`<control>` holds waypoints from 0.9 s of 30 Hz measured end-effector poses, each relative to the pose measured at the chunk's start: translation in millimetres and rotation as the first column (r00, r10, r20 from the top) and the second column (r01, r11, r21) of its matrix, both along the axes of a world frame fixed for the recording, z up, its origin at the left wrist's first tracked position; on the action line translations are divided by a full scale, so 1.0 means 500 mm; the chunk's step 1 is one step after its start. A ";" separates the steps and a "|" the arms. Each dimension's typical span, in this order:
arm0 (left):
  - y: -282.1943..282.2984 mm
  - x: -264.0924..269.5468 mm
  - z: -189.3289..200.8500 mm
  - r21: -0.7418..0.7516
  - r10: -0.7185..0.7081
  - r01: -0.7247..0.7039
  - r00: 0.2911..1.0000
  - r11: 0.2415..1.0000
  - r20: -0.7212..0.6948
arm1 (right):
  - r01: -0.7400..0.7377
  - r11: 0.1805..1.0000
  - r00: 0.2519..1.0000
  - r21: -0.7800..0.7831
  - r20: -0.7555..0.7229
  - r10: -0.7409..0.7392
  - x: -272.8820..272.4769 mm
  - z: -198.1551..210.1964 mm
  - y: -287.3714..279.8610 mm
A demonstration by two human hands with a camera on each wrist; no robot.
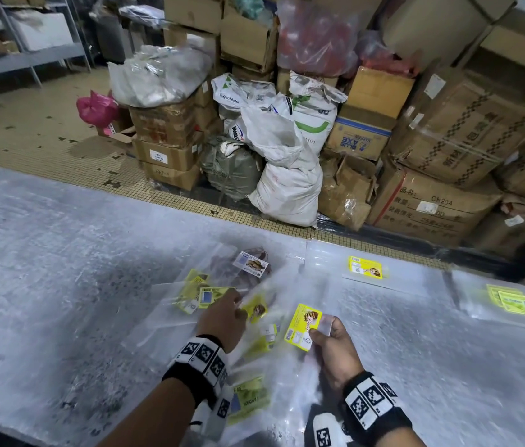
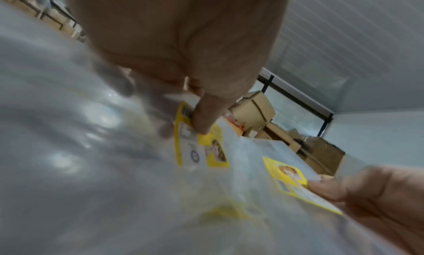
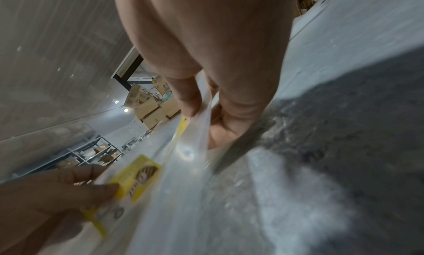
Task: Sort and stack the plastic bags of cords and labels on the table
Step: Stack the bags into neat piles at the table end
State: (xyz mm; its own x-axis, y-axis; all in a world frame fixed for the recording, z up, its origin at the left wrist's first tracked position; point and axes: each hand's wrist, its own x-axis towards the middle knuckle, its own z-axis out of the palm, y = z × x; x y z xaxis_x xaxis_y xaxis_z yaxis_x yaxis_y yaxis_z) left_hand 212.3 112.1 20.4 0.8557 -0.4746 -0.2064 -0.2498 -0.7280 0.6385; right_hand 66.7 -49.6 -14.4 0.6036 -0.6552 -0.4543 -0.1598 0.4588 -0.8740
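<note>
On the table [image 1: 61, 253]: a loose heap of clear plastic bags [image 1: 190, 304] with yellow labels lies in front of the person, near the far edge.
Head view only: two sorted lots lie apart to the right, a flat stack with one yellow label [image 1: 366, 267] by the far edge and a further stack [image 1: 513, 301] well to the right; a white-labelled bag of brown contents [image 1: 251, 262] sits at the back of the heap; cartons and white sacks [image 1: 287, 162] stand on the tiled floor beyond.
Left wrist view only: the thumb presses on the barcode end of a yellow label [image 2: 201, 146] seen through the film, with the other fingers blurred behind the plastic.
Right wrist view only: the bag hangs edge-on as a thin sheet [image 3: 197, 135] between thumb and curled fingers.
Left hand [image 1: 222, 321]: fingers closed in a pinch on a bag in the heap, blurred in the head view.
Right hand [image 1: 332, 343]: thumb and fingers closed in a pinch on the edge of a clear bag with a yellow label [image 1: 303, 325], held tilted just above the table, beside the left hand.
</note>
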 end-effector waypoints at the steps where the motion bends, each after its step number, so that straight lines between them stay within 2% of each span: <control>1: -0.005 0.002 0.004 -0.126 0.038 -0.047 0.997 0.991 -0.073 | 0.033 0.999 0.999 0.003 0.018 -0.033 0.005 0.001 -0.001; 2: -0.009 0.001 0.009 -0.260 0.056 -0.102 0.982 0.960 -0.178 | 0.062 0.998 0.997 0.014 0.039 -0.062 0.012 0.003 -0.001; 4: -0.017 -0.004 0.017 -0.479 0.038 -0.244 0.916 0.843 -0.399 | 0.081 0.996 0.993 0.037 0.078 -0.083 0.025 0.015 0.002; 5: -0.023 -0.009 0.021 -0.530 0.017 -0.315 0.870 0.787 -0.492 | 0.067 0.996 0.991 0.062 0.115 -0.073 0.030 0.025 0.007; 7: -0.034 -0.020 0.018 -0.549 0.004 -0.399 0.812 0.734 -0.584 | 0.008 0.997 0.986 0.077 0.163 -0.021 0.037 0.054 0.017; 8: -0.038 -0.026 0.012 -0.545 0.014 -0.406 0.811 0.734 -0.585 | -0.026 0.995 0.986 0.094 0.168 0.010 0.042 0.058 0.019; 11: -0.044 -0.037 -0.013 -0.497 0.057 -0.279 0.908 0.822 -0.414 | -0.096 0.986 0.991 0.138 0.103 0.082 0.063 0.042 0.026; 13: -0.043 -0.043 -0.022 -0.471 0.074 -0.248 0.931 0.846 -0.358 | -0.153 0.971 0.987 0.185 0.074 0.141 0.070 0.030 0.030; 16: -0.039 -0.053 -0.013 -0.522 0.033 -0.282 0.900 0.805 -0.434 | -0.255 0.962 0.961 0.097 0.132 0.241 0.079 0.062 0.055; 18: -0.034 -0.052 -0.009 -0.552 -0.055 -0.250 0.877 0.795 -0.477 | -0.247 0.969 0.965 -0.020 0.089 0.248 0.083 0.059 0.053; 20: -0.015 -0.026 -0.010 -0.546 -0.077 -0.260 0.852 0.797 -0.518 | -0.271 0.961 0.959 -0.055 0.076 0.275 0.087 0.047 0.045; 21: 0.002 -0.010 -0.003 -0.526 -0.048 -0.265 0.860 0.808 -0.508 | -0.271 0.961 0.960 -0.055 0.062 0.274 0.092 0.037 0.042; 22: 0.024 0.015 -0.002 -0.475 0.050 -0.290 0.889 0.831 -0.454 | -0.277 0.960 0.959 -0.035 0.053 0.278 0.092 0.031 0.040; 23: 0.049 0.043 -0.010 -0.385 0.175 -0.303 0.927 0.872 -0.333 | -0.274 0.961 0.960 -0.023 0.057 0.275 0.091 0.031 0.040; 25: 0.120 0.091 -0.023 -0.035 0.318 -0.320 0.947 0.947 -0.043 | -0.287 0.958 0.956 -0.007 0.064 0.287 0.090 0.024 0.040; 26: 0.151 0.109 -0.033 0.133 0.360 -0.356 0.933 0.925 -0.003 | -0.294 0.956 0.954 -0.005 0.062 0.294 0.090 0.020 0.042; 27: 0.176 0.121 -0.042 0.219 0.388 -0.372 0.921 0.902 -0.029 | -0.301 0.953 0.951 -0.006 0.070 0.301 0.092 0.015 0.043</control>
